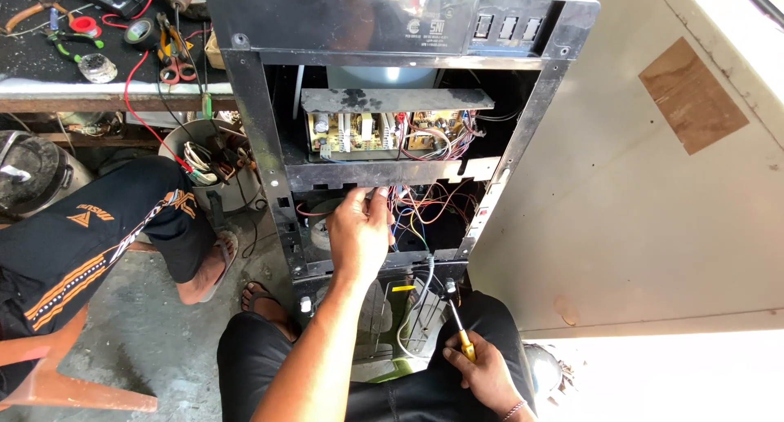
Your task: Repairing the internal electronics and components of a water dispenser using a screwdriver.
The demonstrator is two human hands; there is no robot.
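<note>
right hand [488, 371] grips screwdriver [457, 320] | left hand [358, 230] pinches wires [408, 205] inside cabinet [261, 144]

A single head-worn camera looks steeply down and forward, close over the person's own lap. The opened black appliance cabinet [392, 144] fills the centre of the frame, a cluttered bench [49, 54] sits in the upper left, and a pale panel [653, 209] fills the right.
</note>
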